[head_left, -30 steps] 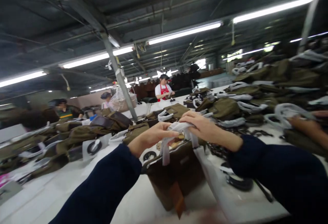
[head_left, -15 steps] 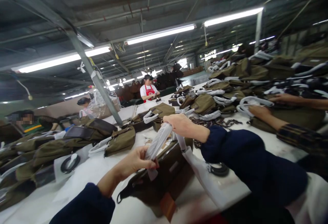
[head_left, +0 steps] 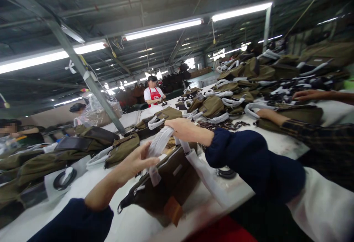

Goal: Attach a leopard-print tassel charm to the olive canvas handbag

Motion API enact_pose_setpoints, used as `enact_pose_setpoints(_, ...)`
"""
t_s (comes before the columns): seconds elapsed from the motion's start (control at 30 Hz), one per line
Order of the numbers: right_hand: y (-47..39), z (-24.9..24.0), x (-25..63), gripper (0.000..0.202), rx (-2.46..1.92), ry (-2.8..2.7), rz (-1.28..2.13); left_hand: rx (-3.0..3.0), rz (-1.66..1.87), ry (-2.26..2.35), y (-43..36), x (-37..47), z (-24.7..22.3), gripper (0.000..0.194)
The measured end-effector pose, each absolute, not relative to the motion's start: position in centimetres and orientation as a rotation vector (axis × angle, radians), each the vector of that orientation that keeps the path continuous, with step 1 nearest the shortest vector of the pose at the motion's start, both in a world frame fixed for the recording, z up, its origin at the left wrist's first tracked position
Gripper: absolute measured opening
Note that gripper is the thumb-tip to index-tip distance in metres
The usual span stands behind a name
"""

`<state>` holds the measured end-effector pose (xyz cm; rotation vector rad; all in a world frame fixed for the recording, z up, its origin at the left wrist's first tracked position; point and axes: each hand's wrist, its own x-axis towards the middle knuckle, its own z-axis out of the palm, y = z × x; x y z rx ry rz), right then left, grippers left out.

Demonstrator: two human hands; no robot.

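An olive-brown handbag [head_left: 179,183] with a brown leather tag [head_left: 173,211] rests tilted at the near edge of the table. White wrapping covers its raised handle [head_left: 160,140]. My right hand [head_left: 186,130] is closed over the top of that handle. Lower on the same handle, my left hand [head_left: 135,162] holds its side loosely between thumb and fingers; the far fingertips are hidden behind the wrapping. A loose end of the wrapping [head_left: 154,176] hangs below my left thumb. Another white strip [head_left: 206,175] drapes down the bag's right side.
Similar bags [head_left: 83,149] are heaped on the left, and a larger pile [head_left: 249,72] stands on the right. A coiled black strap [head_left: 64,178] lies on the white table [head_left: 91,197]. At right, a co-worker's hands [head_left: 269,116] touch another bag. A person in a red apron [head_left: 155,94] stands farther back.
The view has swung slightly right, so the scene sits farther left. My left thumb and fingers have loosened from a tight pinch on the wrapped handle. My right hand keeps its grip.
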<state>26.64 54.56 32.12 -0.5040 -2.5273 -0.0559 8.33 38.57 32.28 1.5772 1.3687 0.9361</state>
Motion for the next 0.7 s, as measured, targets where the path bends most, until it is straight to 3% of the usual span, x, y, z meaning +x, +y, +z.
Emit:
enact_pose_setpoints(0.23,54.3,33.3,26.1,0.015,-0.524,-2.507,-0.14,1.383,0.958,1.278,42.7,9.9,35.1,0.037)
enact_pose_setpoints(0.7,56.2,31.6,25.1,0.014,-0.447,-2.329,0.138,1.367,1.023,1.178,43.4,9.7,35.3,0.026)
